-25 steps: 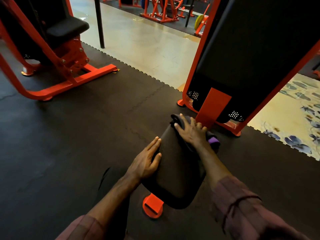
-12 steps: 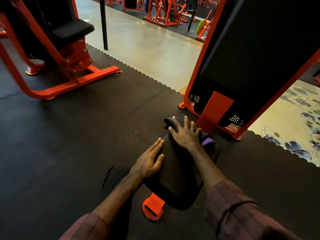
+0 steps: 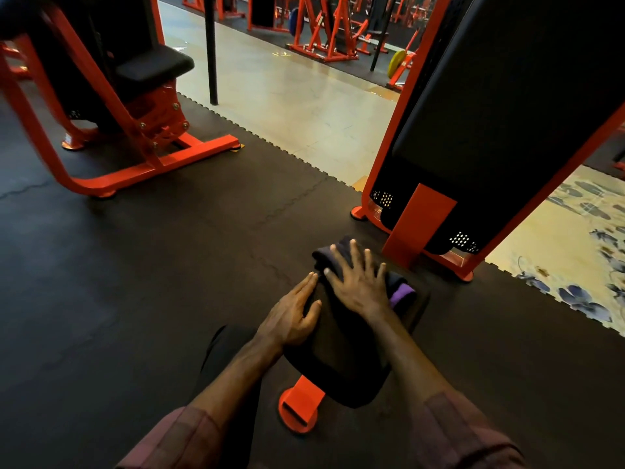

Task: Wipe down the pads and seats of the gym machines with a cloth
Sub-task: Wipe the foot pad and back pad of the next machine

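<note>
A black padded seat point(image 3: 341, 360) on an orange post stands low in front of me. My right hand point(image 3: 358, 282) lies flat with spread fingers on a dark cloth point(image 3: 326, 257) with a purple edge, pressing it onto the seat's far end. My left hand point(image 3: 292, 316) rests with straight fingers on the seat's left edge. Behind the seat rises the machine's tall black back pad point(image 3: 514, 106) in an orange frame.
Another orange machine with a black seat point(image 3: 152, 67) stands at the far left on the black rubber floor. A dark pole point(image 3: 211, 49) rises at the mat's edge. Pale tile floor and more orange machines lie beyond. The seat's orange foot point(image 3: 299, 409) sits near my knee.
My right hand has slid the cloth leftward along the seat's far end, closer to my left hand. My left hand stayed on the seat's left edge.
</note>
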The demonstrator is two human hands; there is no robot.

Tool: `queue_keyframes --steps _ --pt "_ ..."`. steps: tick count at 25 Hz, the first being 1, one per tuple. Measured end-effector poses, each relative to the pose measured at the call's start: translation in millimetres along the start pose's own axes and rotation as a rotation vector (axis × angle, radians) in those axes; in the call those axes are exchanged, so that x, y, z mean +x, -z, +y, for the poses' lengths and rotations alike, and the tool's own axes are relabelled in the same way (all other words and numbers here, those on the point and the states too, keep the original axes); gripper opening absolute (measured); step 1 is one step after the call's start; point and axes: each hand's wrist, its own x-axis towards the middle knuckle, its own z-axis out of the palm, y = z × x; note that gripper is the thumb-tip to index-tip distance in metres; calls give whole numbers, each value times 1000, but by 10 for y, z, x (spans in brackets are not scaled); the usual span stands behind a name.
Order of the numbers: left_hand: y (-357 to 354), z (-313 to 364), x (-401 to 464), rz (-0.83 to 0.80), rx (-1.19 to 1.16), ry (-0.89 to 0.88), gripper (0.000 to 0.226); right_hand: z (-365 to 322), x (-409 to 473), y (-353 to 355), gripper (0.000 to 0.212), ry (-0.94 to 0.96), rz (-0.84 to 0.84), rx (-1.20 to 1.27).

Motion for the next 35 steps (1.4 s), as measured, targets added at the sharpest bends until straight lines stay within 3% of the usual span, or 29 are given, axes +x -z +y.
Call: queue_keyframes --steps 3,5,8,11,14,18,20,23,25,28,30,33,35 --pt "21 52 -24 -7 -9 41 70 295 -386 -74 64 223 18 -27" --pt "28 103 -67 -15 24 62 68 493 -341 11 63 110 -5 -25" --pt "43 178 -51 -38 66 73 67 182 -86 114 67 -122 -39 37" --pt "92 187 -104 -64 9 77 64 -143 -250 -68 66 113 -3 -2" --pt "174 62 -234 -57 3 34 67 228 -516 -128 65 297 23 -18" --pt "228 29 -314 -25 39 -5 76 50 -261 -23 64 -24 17 31" --pt "256 30 -381 -12 -40 9 68 -235 -348 -105 67 51 39 1" --pt "384 8 -545 -63 -185 53 53 -46 -692 -191 72 314 37 -44" --pt "458 -49 -601 -54 -216 126 58 116 -710 -154 70 249 18 -48" --pt "532 -115 -615 -24 -327 201 61 -171 -469 -67 66 -10 -3 51" --pt "533 -97 -627 29 -500 274 55 -485 -505 -132 67 60 29 -2" --pt "558 -62 -686 115 -627 328 47 -382 -882 -278 70 354 36 -91" --pt "629 -91 -696 128 -642 336 43 -200 -901 -243 66 334 31 -70"
